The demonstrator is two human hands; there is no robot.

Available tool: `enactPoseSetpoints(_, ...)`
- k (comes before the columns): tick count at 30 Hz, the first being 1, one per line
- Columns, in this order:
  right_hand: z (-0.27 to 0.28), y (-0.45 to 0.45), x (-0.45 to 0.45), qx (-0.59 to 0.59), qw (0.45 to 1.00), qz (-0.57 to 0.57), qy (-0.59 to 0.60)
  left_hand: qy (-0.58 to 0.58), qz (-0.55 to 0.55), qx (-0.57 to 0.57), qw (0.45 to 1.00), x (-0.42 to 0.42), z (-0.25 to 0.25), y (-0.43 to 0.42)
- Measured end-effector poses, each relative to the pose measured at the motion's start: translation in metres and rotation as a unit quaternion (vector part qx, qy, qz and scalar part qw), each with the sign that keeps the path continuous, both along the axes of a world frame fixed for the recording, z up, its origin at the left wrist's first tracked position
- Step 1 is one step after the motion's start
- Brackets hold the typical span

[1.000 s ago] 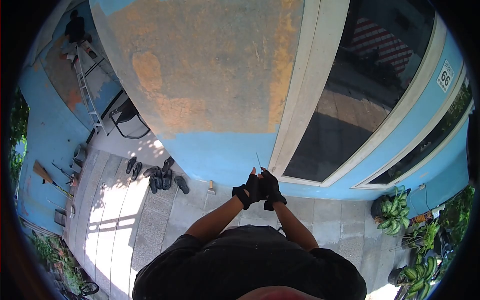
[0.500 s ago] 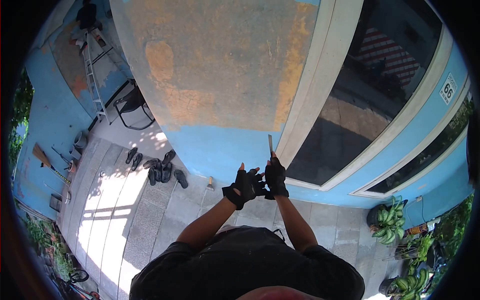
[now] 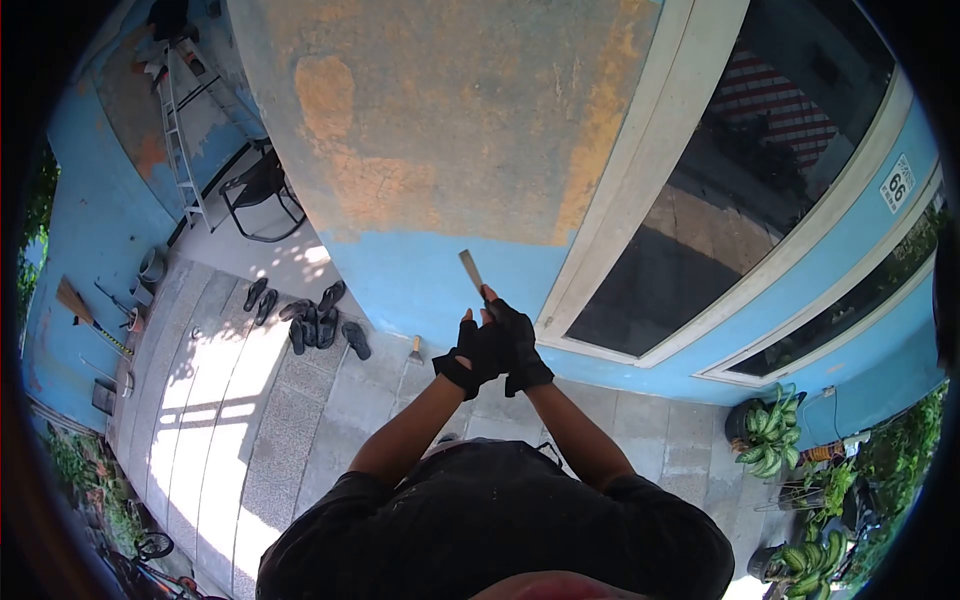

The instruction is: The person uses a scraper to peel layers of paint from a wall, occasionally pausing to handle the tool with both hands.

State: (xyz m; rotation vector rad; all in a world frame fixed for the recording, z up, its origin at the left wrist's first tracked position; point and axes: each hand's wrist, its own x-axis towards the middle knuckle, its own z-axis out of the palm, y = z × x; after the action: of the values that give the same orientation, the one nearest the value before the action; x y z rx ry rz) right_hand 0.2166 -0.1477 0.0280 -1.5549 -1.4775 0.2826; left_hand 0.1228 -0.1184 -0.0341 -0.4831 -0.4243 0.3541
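A scraper [image 3: 470, 270] with a flat metal blade points up and left in front of the blue lower wall [image 3: 400, 285]. My right hand [image 3: 516, 338], in a black fingerless glove, is closed around its handle. Against it presses my left hand [image 3: 478, 352], gloved the same way, thumb raised. The left fingers are mostly hidden behind the right hand, so I cannot see whether they also grip the handle. Above the blade, the wall is a stripped grey and orange patch [image 3: 450, 130].
A brush-like tool with a wooden handle [image 3: 416, 350] rests at the wall's foot. Several dark sandals [image 3: 326, 326] lie on the paving. A chair [image 3: 262, 190] and a ladder [image 3: 180, 140] with a person [image 3: 168, 18] stand back left. To the right are a framed window [image 3: 690, 230] and potted plants [image 3: 768, 435].
My right hand has swung left with the scraper, and the blade now tilts left. My hands have come together and overlap. The view has shifted slightly.
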Motion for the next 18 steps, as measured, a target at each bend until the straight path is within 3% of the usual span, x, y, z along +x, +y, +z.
enactPoseSetpoints(1, -0.035, 0.011, -0.001, 0.093, 0.99, 0.008, -0.11, 0.121, 0.156, 0.174, 0.965, 0.015, -0.007, 0.004)
enactPoseSetpoints(2, 0.018, 0.0, -0.009, -0.025, 0.999, -0.021, 0.043, 0.39, 0.127, 0.217, 0.886, 0.006, 0.058, -0.013)
enactPoseSetpoints(3, -0.007, 0.023, 0.009, -0.078, 0.985, -0.032, 0.153, 0.199, 0.095, 0.123, 0.968, 0.003, 0.053, -0.004)
enactPoseSetpoints(4, -0.029, 0.04, 0.035, -0.086, 0.975, -0.003, 0.207, 0.245, 0.093, 0.191, 0.946, -0.003, 0.063, -0.007)
enactPoseSetpoints(5, 0.007, 0.032, 0.041, -0.169, 0.977, -0.083, 0.099, 0.291, 0.088, 0.259, 0.917, -0.013, 0.077, -0.011)
enactPoseSetpoints(6, 0.048, 0.017, 0.033, -0.19, 0.954, -0.117, 0.201, 0.315, 0.086, 0.245, 0.913, -0.021, 0.081, -0.014)
enactPoseSetpoints(7, 0.03, 0.029, 0.042, -0.097, 0.976, -0.146, 0.127, 0.334, 0.089, 0.236, 0.908, -0.026, 0.083, -0.011)
enactPoseSetpoints(8, 0.037, 0.027, 0.034, -0.018, 0.987, -0.125, 0.101, 0.133, 0.111, 0.314, 0.934, -0.029, 0.051, 0.006)
enactPoseSetpoints(9, 0.051, 0.019, 0.021, 0.059, 0.99, -0.104, 0.078, 0.137, 0.113, 0.306, 0.935, -0.028, 0.036, 0.013)
enactPoseSetpoints(11, 0.079, -0.002, -0.013, -0.047, 0.994, -0.027, 0.096, 0.343, 0.189, 0.349, 0.851, -0.022, 0.018, 0.02)
enactPoseSetpoints(12, 0.054, 0.006, -0.026, 0.134, 0.99, 0.031, 0.045, 0.167, 0.103, 0.123, 0.973, -0.021, 0.023, 0.018)
enactPoseSetpoints(13, 0.007, 0.015, -0.018, 0.139, 0.987, 0.049, -0.064, 0.424, 0.167, 0.25, 0.854, -0.012, 0.052, 0.011)
enactPoseSetpoints(15, 0.017, 0.025, -0.012, 0.027, 0.997, -0.034, 0.071, 0.287, 0.096, 0.228, 0.925, -0.026, 0.07, 0.007)
enactPoseSetpoints(16, 0.002, 0.038, 0.015, -0.026, 0.989, 0.016, 0.142, 0.269, 0.076, 0.248, 0.927, -0.035, 0.082, 0.0)
enactPoseSetpoints(17, 0.016, 0.039, 0.023, -0.156, 0.969, -0.085, 0.17, 0.269, 0.074, 0.249, 0.928, -0.035, 0.076, 0.004)
enactPoseSetpoints(18, 0.017, 0.037, 0.025, -0.109, 0.973, -0.139, 0.147, 0.174, 0.07, 0.289, 0.939, -0.038, 0.061, 0.005)
